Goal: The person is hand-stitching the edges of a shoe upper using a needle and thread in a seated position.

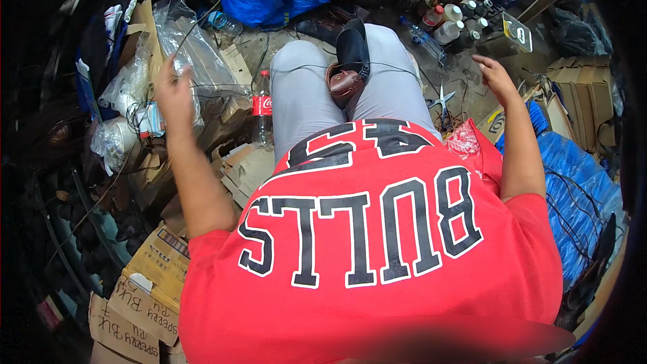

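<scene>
Two hands: the left's point(176, 94) fingers blur, grip unreadable; the right's point(497, 79) half curl, forefinger extended, any hold unclear. Between, a brown-and-black shoe point(345, 84) sits between the grey-trousered thighs point(303, 104), near their knee edge, dark thread point(303, 65) crossing them.

head | brown-and-black shoe point(348, 85): between the thighs point(399, 98) | thin dark cord point(304, 66): across both thighs | left grip point(174, 94): raised, motion-blurred, near clear plastic sheeting point(195, 50) | right grip point(497, 81): raised, one finger point(481, 60) outstretched | scissors point(442, 99): near right thigh | bottles point(449, 32): clustered on ground beyond right grip
</scene>
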The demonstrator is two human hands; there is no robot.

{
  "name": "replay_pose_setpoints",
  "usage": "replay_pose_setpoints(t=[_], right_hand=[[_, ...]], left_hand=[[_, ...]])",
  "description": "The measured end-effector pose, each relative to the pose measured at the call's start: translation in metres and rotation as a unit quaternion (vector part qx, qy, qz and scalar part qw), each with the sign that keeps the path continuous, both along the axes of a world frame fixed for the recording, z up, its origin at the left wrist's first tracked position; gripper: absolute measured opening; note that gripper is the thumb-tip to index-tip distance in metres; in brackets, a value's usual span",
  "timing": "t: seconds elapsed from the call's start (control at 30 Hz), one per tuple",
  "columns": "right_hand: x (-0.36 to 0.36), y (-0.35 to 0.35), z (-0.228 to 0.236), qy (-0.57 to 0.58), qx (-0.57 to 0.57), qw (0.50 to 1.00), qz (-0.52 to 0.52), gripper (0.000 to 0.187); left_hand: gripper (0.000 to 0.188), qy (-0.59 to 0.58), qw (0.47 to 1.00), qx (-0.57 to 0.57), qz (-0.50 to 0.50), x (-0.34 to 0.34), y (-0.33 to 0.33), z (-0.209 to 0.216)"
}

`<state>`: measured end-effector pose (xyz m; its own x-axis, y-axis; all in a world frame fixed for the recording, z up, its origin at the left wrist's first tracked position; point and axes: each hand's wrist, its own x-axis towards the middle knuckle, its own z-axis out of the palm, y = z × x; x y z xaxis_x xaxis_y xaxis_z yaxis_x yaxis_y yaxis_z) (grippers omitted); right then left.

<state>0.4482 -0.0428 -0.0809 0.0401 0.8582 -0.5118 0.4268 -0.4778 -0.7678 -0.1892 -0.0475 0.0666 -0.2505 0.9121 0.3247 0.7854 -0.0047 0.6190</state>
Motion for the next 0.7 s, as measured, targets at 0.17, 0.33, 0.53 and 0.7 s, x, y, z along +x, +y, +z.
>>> replay_pose_setpoints(t=[0.17, 0.33, 0.53, 0.7], right_hand=[[-0.145, 0.020, 0.072, 0.060, 0.174, 0.967, 0.178, 0.026], [-0.202, 0.026, 0.072, 0.100, 0.145, 0.963, 0.206, 0.014], [-0.200, 0.031, 0.065, 0.070, 0.225, 0.931, 0.279, 0.015], [-0.203, 0.031, 0.061, 0.084, 0.237, 0.921, 0.298, 0.011]], left_hand=[[0.044, -0.007, 0.931, -0.084, -0.355, 0.160, 0.022, -0.019], [0.046, 0.041, 0.887, -0.208, -0.410, 0.210, 0.064, -0.046], [0.037, 0.108, 0.816, -0.298, -0.484, 0.215, 0.083, -0.051], [0.030, 0.033, 0.806, -0.373, -0.458, 0.216, 0.085, -0.055]])
